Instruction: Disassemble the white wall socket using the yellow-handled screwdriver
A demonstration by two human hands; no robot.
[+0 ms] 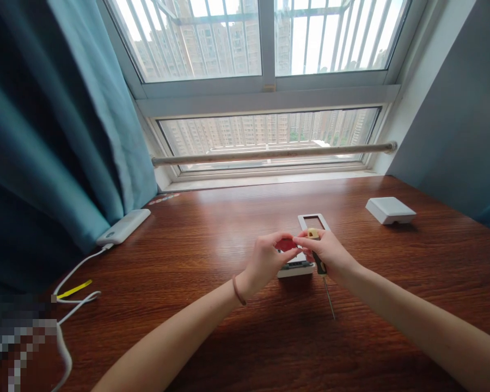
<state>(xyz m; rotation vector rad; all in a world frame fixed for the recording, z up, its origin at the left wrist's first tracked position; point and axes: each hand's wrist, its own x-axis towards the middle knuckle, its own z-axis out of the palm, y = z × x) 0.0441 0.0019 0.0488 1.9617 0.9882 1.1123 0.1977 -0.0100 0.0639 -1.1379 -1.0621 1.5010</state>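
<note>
My right hand (330, 251) has a screwdriver (319, 262) in its grip. The black and yellow handle lies against the fingers, and the thin shaft points down toward me. Thumb and fingertips of that hand meet those of my left hand (267, 256), which is closed in a pinch. A reddish patch (286, 244) shows between the left fingers; what it is I cannot make out. Directly below both hands sits a small white box-like device (295, 271) with a dark strip along its top edge, partly covered by the fingers. Behind it lies a white rectangular frame (304, 219).
A white square cover (391, 210) lies at the right on the brown wooden table (212, 228). At the left are a white power strip (124, 226), its white cable (75, 267) and a yellow strip (75, 289). A blue curtain (118, 136) hangs beside the barred window.
</note>
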